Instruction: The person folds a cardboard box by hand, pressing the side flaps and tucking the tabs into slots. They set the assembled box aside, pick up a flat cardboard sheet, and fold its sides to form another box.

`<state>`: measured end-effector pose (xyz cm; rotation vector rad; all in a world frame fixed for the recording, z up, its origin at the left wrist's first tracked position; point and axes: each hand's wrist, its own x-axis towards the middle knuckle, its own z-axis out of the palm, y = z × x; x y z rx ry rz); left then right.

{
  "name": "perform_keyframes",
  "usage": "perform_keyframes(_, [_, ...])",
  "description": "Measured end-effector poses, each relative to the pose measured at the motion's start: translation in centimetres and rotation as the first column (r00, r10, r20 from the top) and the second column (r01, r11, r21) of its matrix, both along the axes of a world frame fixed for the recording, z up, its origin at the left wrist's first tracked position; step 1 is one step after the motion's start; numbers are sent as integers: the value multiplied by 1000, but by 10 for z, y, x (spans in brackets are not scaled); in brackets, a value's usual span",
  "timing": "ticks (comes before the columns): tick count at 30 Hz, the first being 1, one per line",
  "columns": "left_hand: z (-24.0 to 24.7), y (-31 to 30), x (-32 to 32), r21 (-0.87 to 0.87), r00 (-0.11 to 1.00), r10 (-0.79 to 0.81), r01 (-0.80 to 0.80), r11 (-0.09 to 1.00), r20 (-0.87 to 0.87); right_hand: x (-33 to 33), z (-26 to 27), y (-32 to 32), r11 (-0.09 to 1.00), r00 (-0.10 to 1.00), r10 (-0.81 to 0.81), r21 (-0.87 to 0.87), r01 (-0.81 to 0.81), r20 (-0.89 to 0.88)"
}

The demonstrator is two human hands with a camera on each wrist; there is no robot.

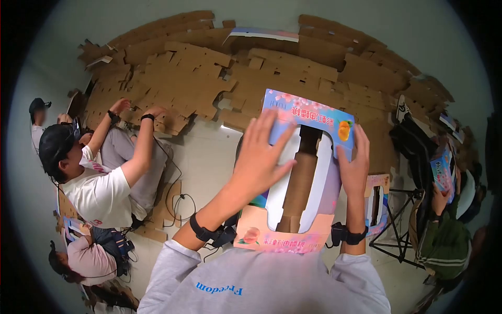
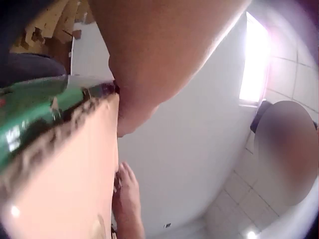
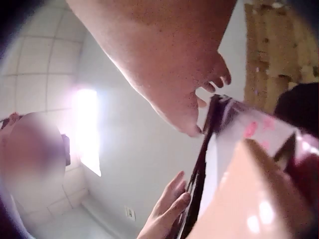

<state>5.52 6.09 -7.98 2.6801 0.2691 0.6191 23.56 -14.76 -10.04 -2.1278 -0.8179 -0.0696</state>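
A printed cardboard box with pink blossoms, fruit pictures and a long cut-out window lies in front of the person's body. Brown cardboard shows inside through the window, between white inner flaps. The left hand rests on the box's upper left, fingers extended over the blue end of the top and thumb pointing at the window. At the upper right edge is the right hand, its fingers straight along the side and its thumb on the top. Close up, the left wrist view shows the box's peach panel and a green side.
Flattened brown cardboard covers the floor ahead. On the left sits a person in a white shirt; a person in a green top is at the right, beside a black folding stand. Another printed box stands right of the arm.
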Motion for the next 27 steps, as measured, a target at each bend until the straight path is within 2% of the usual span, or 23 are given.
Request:
perform_keyframes(1, [-3,-9,3,-78,1000,-23,25,997,18,-11,5,0,994,997,41,-104,-34,65])
perform_keyframes(3, [-4,-16,4,-22,999,9,-10,1000,-32,-35,11,6,947,973,136,-312,-73,188])
perform_keyframes(7, [1,-22,4,4,996,24,-24,1000,-86,-56,9,13,953,977,108,-299,-49,185])
perform_keyframes(10, [-1,-20,-4,-11,996,-48,47,999,-79,-51,6,2,957,983,109,-283,-62,151])
perform_keyframes(13, [-18,-24,-5,-61,999,-33,32,998,-19,-51,-4,3,968,984,78,-249,-36,160])
perform_keyframes(17, [-14,-18,-2,-168,997,-45,54,984,58,-51,-14,4,988,979,30,-152,1,201])
perform_keyframes(20, [-10,-15,0,-221,996,-63,76,972,63,-48,-17,1,995,992,-55,-73,64,117])
perform_keyframes(23, [-19,-5,-8,-489,976,-118,196,850,185,-36,-30,-1,984,988,-142,97,147,-54])
perform_keyframes(26, [-25,-3,-29,-580,959,159,8,814,236,-22,-61,-14,934,905,2,325,151,-426])
perform_keyframes(27, [-32,-2,-39,-498,965,165,-43,866,202,-19,-69,-20,933,885,75,345,99,-459])
